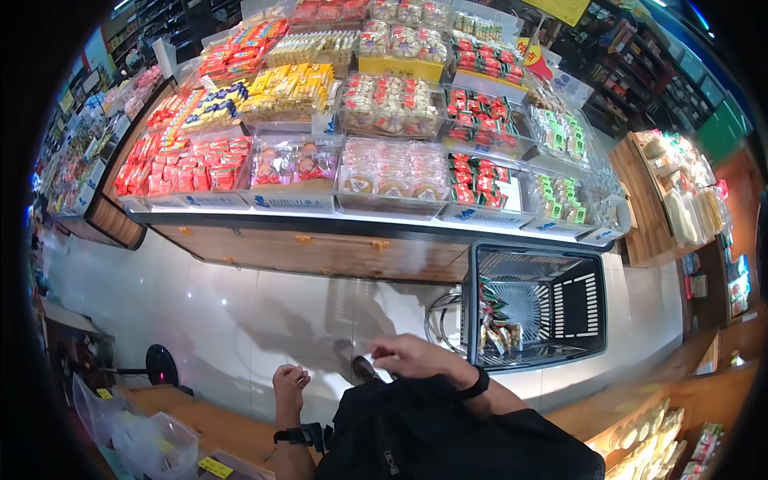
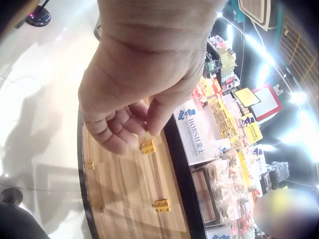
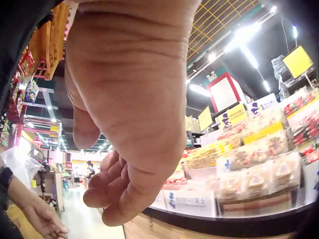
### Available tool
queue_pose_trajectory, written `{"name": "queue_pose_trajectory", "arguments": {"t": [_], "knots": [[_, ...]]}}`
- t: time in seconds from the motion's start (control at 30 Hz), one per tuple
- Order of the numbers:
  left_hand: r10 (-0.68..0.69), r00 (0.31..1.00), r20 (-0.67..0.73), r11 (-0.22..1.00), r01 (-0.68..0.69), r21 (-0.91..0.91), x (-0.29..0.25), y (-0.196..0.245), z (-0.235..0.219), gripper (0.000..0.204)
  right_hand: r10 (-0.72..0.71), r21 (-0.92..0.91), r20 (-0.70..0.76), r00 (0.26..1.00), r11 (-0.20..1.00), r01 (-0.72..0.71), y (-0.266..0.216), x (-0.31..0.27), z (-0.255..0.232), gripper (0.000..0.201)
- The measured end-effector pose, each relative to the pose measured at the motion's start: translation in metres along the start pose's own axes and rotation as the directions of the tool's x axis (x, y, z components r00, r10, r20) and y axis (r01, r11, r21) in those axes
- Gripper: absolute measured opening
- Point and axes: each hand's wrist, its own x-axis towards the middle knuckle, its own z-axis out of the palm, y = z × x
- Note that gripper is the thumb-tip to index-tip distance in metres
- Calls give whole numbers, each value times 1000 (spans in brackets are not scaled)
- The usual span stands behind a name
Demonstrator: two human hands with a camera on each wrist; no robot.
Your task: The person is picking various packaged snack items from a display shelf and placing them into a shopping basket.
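Observation:
Both hands are raised in front of the body, away from the display. The left hand (image 1: 291, 382) has its fingers loosely curled; the left wrist view shows this hand (image 2: 134, 84) with no object between fingers and thumb. Farther right, the right hand (image 1: 408, 355) hangs with bent fingers, the thumb apart from them in the right wrist view of the hand (image 3: 129, 104), and nothing is seen in it. A dark shopping basket (image 1: 538, 250) stands on the floor to its right, with several small packets (image 1: 498, 336) inside along the left side.
A wooden display counter (image 1: 280, 254) carries clear bins of wrapped snacks (image 1: 392, 170) ahead. Another wooden stand (image 1: 646, 212) is at the right. Orange-brown shelving with plastic bags (image 1: 164, 444) is at lower left. Pale tiled floor (image 1: 232, 320) lies between.

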Motion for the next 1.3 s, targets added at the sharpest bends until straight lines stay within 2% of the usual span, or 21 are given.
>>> {"name": "queue_pose_trajectory", "arguments": {"t": [0.03,0.13,0.17,0.27,0.3,0.33,0.4,0.43,0.47,0.5,0.53,0.6,0.67,0.77,0.87,0.9,0.97,1.0,1.1,1.2,1.3], "knots": [[7,1000,-3,1000,-7,10,5,5,1,13,-55,48,4,998,997,55,-4,10,5,18],[-7,1000,-2,1000,7,1,17,24,7,15,61,-45,42,997,997,-59,-11,34,-5,20],[-2,1000,10,1000,2,9,24,30,9,16,93,-84,76,993,993,-87,8,44,-7,24],[56,997,47,993,-60,99,43,58,31,18,19,-110,-126,992,993,-33,15,56,-33,22],[97,991,88,988,-107,114,52,67,41,19,90,-114,-123,988,988,-104,17,61,-50,22],[137,982,129,980,-153,126,60,76,53,19,46,-103,-198,979,992,-68,15,62,-70,22],[211,955,208,950,-251,187,82,94,77,20,10,-172,-374,928,982,-80,31,67,-110,25],[241,937,251,923,-301,239,99,101,91,21,-23,-300,-424,905,947,-116,27,67,-137,27],[264,918,295,891,-349,289,111,110,107,21,39,-277,-530,847,936,-216,16,68,-161,31],[314,887,338,855,-419,305,112,125,132,24,-50,-386,-616,786,889,-246,34,69,-186,38],[359,852,381,815,-485,317,108,142,162,27,1,-313,-702,712,897,-311,32,71,-208,45],[391,818,422,756,-547,360,106,166,212,36,-59,-416,-706,705,841,-346,42,79,-255,51],[459,748,479,643,-652,402,116,179,252,43,-105,-493,-719,687,774,-397,50,87,-281,53],[507,647,570,437,-763,477,127,198,301,54,-52,-571,-645,762,695,-436,68,101,-293,53],[508,518,688,157,-841,517,132,214,339,60,-186,-685,-616,766,607,-403,110,119,-294,45],[495,468,732,50,-856,514,136,219,348,62,-157,-709,-603,782,554,-436,113,123,-295,42],[438,367,821,-93,-890,447,152,227,364,65,-89,-753,-578,811,441,-489,116,130,-294,37],[404,313,859,-159,-901,403,160,229,369,66,-114,-754,-584,804,442,-486,115,131,-292,35],[283,242,928,-333,-883,331,190,232,379,67,-188,-750,-615,766,438,-495,111,136,-292,29],[226,145,963,-374,-900,223,205,236,385,55,-103,-739,-618,779,415,-531,110,139,-292,25],[158,147,976,-284,-940,188,208,250,393,39,-167,-731,-635,755,446,-516,106,142,-294,24]]}}
